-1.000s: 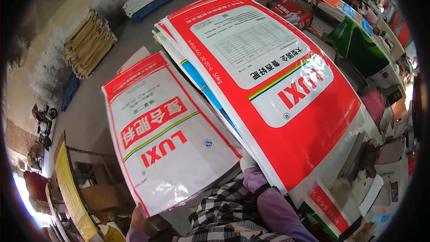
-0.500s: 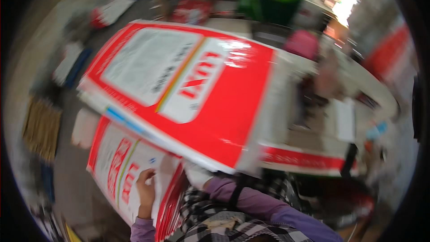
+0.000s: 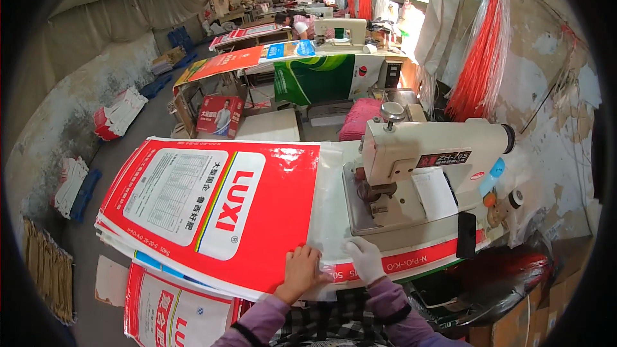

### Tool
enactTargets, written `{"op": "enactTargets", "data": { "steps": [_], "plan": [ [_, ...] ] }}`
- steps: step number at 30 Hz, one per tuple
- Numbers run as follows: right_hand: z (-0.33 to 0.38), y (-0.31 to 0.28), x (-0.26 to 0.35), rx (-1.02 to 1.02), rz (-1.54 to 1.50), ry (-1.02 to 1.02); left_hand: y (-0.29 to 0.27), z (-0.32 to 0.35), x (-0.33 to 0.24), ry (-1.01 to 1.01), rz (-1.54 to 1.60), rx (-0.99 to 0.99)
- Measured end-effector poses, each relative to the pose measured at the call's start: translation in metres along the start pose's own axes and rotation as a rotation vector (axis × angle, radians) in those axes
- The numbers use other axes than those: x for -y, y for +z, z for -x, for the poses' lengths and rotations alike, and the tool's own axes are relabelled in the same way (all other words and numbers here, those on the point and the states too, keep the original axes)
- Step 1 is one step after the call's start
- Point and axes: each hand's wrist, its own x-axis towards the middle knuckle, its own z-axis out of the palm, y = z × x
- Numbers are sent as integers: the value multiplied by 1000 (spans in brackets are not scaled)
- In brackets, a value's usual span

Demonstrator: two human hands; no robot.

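Note:
A stack of flat red and white printed sacks (image 3: 283,193) lies in front of me, with a strip of clear plastic liner (image 3: 329,199) sticking out past the top sack's right edge. My bare left hand (image 3: 301,275) is closed over that sack's near right corner, fingers bent on the red film. Just right of it, my right hand (image 3: 365,261), in a white glove, is closed beside the liner's edge. What its fingertips hold is hidden. A cream sewing machine (image 3: 418,154) stands beyond the right hand, its needle area facing the liner.
A black phone (image 3: 466,236) lies at the table's right edge. More printed sacks (image 3: 186,302) are stacked lower left. Red strands (image 3: 482,58) hang on the right wall. A pink bundle (image 3: 360,119) and red carton (image 3: 220,115) stand behind. Farther back, a person (image 3: 301,24) bends over a table.
The upper sacks have come down flat toward the machine. My left hand has moved from the lower stack to the top sack's corner; my right hand now shows clear of the sacks, beside the liner.

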Motion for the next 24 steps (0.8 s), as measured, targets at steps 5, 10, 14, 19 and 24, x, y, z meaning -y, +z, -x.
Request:
{"op": "enactTargets", "data": {
  "steps": [5,10,14,19,24],
  "plan": [
    [-6,28,39,5,190,-183,-1,-7,36,31,40,141],
    [-24,46,-21,122,212,140,-11,1,31,-232,507,3],
    [-2,87,12,269,78,181,-37,1,30,-362,575,-312],
    [7,48,-21,172,861,-27,-75,-11,39,-490,796,-567],
    [-4,57,76,-65,265,-712,-78,-2,16,-430,829,-389]
  ]
}}
